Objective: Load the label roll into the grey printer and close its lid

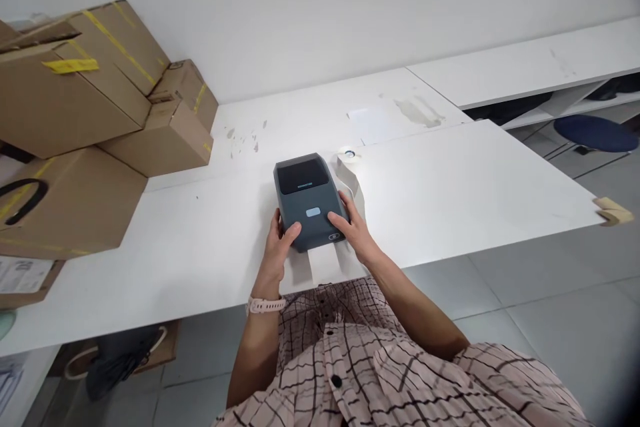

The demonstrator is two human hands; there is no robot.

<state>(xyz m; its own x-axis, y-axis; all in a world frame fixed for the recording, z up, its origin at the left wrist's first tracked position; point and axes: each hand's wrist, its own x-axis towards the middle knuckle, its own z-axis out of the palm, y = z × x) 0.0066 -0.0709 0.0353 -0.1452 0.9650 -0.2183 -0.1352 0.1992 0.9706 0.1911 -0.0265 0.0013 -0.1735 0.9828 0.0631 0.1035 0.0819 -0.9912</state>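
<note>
Between my two hands is a dark grey-blue label printer (307, 203) with a black window on top and a light blue button. My left hand (277, 250) grips its near left side, thumb on the top edge. On the right side, my right hand (356, 230) grips it the same way, thumb on the cover. A white paper strip (323, 263) hangs out of the printer's front towards me. Behind it on the right sits a small roll of labels (349, 154), with its backing strip running down beside the printer.
Several cardboard boxes (115, 193) are stacked on the left of the white table (210, 227). A white sheet (370, 125) lies near the back. At the right, the table's corner carries a tan guard (614, 211), and a blue stool (596, 133) stands beyond. A dark bag (117, 357) is below, at left.
</note>
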